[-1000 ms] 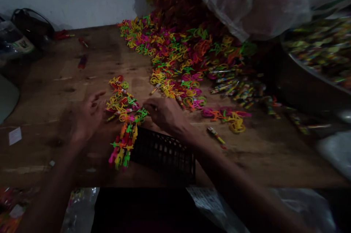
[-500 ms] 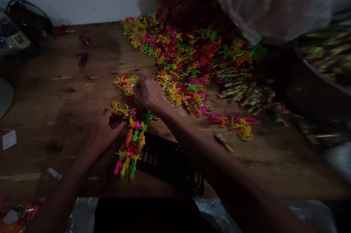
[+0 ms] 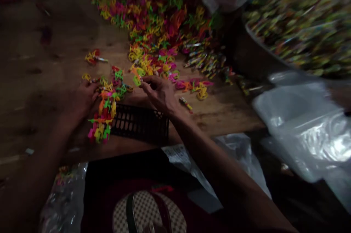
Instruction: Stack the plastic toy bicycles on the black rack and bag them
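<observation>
My right hand (image 3: 161, 96) pinches an orange and green plastic toy bicycle (image 3: 137, 75) between thumb and fingertips, just above the wood. On the left, my left hand (image 3: 83, 97) has its fingers closed over the middle of a yellow toy bicycle (image 3: 86, 76); dim light and blur hide part of that grip. Beside it, a block of colourful toy pieces (image 3: 102, 116) in rows lies at the left end of a black slotted plastic tray (image 3: 141, 121). Loose green and yellow toys (image 3: 119, 79) sit between my hands.
A large heap of bright plastic toys (image 3: 153, 24) covers the back of the wooden table (image 3: 68, 39). Wrapped sticks (image 3: 205, 61) lie beside it, near a big basin (image 3: 263, 50) full of similar ones. Clear plastic bags (image 3: 304, 116) are at right. A single wrapped stick (image 3: 186, 105) lies by my right forearm.
The view has swung right and down. My right hand has drawn back toward the right, lifting the orange and green toy bicycle. My left fingers have closed over the yellow one.
</observation>
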The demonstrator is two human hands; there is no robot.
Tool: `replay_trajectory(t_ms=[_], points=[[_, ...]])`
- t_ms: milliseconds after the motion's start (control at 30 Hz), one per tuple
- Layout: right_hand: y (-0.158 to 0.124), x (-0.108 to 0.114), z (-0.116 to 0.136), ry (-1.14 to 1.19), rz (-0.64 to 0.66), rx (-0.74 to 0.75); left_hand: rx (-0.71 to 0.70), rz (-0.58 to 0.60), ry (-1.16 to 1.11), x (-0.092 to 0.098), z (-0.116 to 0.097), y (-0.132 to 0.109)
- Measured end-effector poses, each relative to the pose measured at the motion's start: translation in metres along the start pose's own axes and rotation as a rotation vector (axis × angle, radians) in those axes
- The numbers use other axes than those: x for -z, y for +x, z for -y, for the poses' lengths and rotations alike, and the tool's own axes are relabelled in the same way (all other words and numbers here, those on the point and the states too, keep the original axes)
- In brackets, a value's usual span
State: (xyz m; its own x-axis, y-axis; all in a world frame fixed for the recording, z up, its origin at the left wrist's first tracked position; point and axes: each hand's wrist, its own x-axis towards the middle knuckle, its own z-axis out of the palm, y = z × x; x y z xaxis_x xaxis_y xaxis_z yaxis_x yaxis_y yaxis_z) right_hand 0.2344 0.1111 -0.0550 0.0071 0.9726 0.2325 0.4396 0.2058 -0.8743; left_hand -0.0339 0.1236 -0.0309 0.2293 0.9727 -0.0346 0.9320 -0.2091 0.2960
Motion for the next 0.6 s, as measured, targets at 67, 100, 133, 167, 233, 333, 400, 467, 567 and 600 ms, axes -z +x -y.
replay_trajectory(t_ms=[67, 100, 133, 167, 233, 333, 400, 467, 567, 600], points=[[-0.029, 0.003, 0.001, -0.002, -0.029, 0.007, 0.029, 0.019, 0.061, 0.003, -0.008, 0.0], [-0.043, 0.004, 0.003, -0.009, -0.03, 0.016, 0.029, 0.026, 0.087, 0.005, -0.012, 0.0], [-0.055, 0.004, 0.006, -0.02, -0.028, 0.031, 0.022, 0.026, 0.103, 0.006, -0.016, 0.0], [-0.066, 0.003, 0.01, -0.031, -0.022, 0.056, 0.013, 0.023, 0.113, 0.006, -0.019, 0.0], [-0.085, -0.001, 0.018, -0.037, -0.005, 0.125, -0.004, 0.016, 0.114, 0.007, -0.023, 0.0], [-0.104, -0.013, 0.026, 0.012, 0.025, 0.174, 0.003, 0.006, 0.105, 0.008, -0.027, -0.001], [-0.113, -0.023, 0.028, 0.049, 0.034, 0.143, 0.014, 0.012, 0.105, 0.008, -0.028, -0.001], [-0.119, -0.033, 0.03, 0.052, 0.013, 0.103, 0.051, 0.004, 0.108, 0.008, -0.03, 0.0], [-0.125, -0.046, 0.032, 0.005, -0.04, 0.094, 0.121, -0.04, 0.085, 0.008, -0.029, 0.003], [-0.126, -0.049, 0.032, -0.006, -0.055, 0.109, 0.144, -0.052, 0.075, 0.007, -0.028, 0.004]])
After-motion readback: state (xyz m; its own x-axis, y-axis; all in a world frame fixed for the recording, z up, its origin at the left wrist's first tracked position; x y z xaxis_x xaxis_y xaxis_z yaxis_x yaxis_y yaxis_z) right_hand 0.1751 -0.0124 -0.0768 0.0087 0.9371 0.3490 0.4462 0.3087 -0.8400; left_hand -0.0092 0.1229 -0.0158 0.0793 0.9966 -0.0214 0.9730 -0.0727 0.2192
